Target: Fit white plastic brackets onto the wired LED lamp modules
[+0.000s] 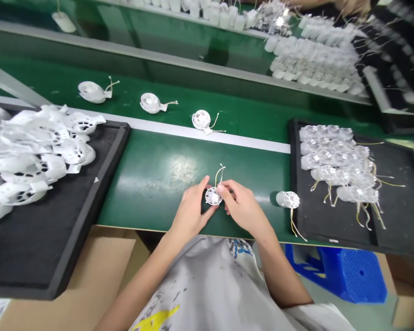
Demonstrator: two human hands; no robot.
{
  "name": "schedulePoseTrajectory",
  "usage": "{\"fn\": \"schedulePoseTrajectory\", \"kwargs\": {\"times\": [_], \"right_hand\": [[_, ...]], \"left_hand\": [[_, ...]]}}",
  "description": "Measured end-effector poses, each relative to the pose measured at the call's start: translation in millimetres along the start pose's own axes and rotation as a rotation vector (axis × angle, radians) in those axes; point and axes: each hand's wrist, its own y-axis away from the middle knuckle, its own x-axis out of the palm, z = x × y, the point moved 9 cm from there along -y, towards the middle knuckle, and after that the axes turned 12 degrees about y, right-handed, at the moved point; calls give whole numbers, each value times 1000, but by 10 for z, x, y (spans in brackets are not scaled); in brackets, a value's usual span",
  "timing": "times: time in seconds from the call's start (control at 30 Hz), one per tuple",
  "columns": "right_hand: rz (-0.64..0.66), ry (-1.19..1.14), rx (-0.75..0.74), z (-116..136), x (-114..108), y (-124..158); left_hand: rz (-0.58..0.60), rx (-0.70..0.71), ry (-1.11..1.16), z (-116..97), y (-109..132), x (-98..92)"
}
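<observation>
Both my hands meet over the green table (152,184) near its front edge. My left hand (190,212) and my right hand (240,207) pinch a small round white motor part (213,196) between their fingertips; its yellow wires stick up behind it. Just to the right stands another small motor (288,199) with yellow wires hanging off the table edge.
A black tray (89,193) at left holds a heap of white fan housings (34,156). A black tray (396,202) at right holds several motors with wires. Three assembled white housings (202,119) lie on the green belt behind. Further back, many white parts (313,55). A blue stool (348,276) sits below.
</observation>
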Motion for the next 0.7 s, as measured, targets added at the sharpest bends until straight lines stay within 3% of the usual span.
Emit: {"fn": "schedulePoseTrajectory", "kwargs": {"times": [0.33, 0.43, 0.7], "right_hand": [[206, -352, -50, -132, 219, -438], [183, -378, -33, -145, 190, -465], [85, -167, -63, -12, 84, -474]], "left_hand": [[57, 17, -29, 49, -33, -26], [65, 19, -37, 56, -35, -8], [87, 2, -24, 68, -63, -21]]}}
